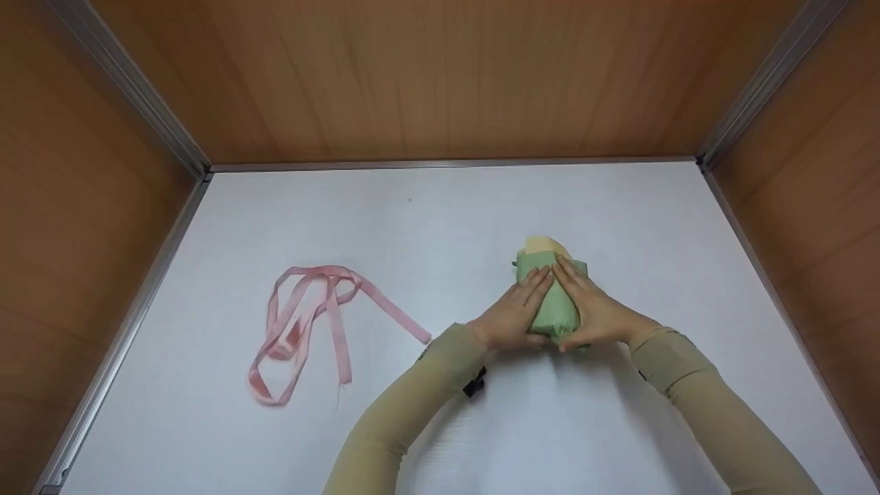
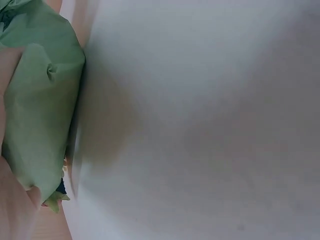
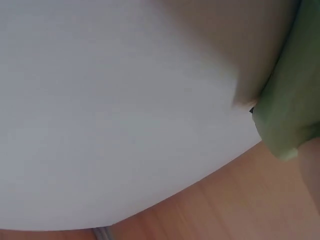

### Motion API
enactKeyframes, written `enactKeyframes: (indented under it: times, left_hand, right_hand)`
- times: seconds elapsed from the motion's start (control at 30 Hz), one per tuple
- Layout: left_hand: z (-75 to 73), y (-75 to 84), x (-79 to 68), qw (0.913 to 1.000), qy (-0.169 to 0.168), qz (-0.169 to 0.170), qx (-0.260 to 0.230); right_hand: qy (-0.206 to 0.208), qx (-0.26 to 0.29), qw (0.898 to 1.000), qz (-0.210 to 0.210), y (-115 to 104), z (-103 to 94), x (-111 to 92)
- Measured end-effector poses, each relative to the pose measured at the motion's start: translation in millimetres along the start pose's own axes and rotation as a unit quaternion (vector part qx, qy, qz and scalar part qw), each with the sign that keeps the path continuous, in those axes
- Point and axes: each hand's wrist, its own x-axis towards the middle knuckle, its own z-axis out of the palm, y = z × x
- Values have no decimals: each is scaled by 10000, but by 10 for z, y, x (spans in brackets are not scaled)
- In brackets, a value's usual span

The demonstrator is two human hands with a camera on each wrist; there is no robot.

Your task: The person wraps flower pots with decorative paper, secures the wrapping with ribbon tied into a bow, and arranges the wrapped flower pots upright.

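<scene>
A green wrapped bundle (image 1: 555, 309) lies on the white table right of centre, its wrapping bunched at the near end. From its far end sticks a pale yellow flap (image 1: 545, 244). My left hand (image 1: 509, 317) rests along its left side and my right hand (image 1: 597, 313) along its right. Straight fingers press on top, fingertips nearly meeting, while both thumbs reach toward the bunched end. In the left wrist view the green wrapping (image 2: 45, 105) looks smooth with a small pucker, and a dark bit shows at its end. The right wrist view catches only a green edge (image 3: 287, 112).
A long pink ribbon (image 1: 339, 337) lies in loose loops on the left part of the table. Beside the left forearm is a small black piece (image 1: 474, 383). Wood-grain panels (image 1: 440, 82) wall the table at the back and both sides, with metal strips (image 1: 447, 164) along the edges.
</scene>
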Motion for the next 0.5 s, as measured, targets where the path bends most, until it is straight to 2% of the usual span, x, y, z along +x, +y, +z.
enactKeyframes:
  times: [0.1, 0.3, 0.5]
  left_hand:
    - [9, -5, 0, 10000, 55, -29, -1]
    - [19, -7, -6, 9997, 168, -79, 154]
    - [-21, -6, -106, 9984, -230, -514, -25]
  right_hand:
    - [60, -205, 9998, -63, 1, 9, 3]
    - [479, -491, 9976, 81, -15, 89, 22]
    - [483, -697, 9964, 36, -51, 136, 55]
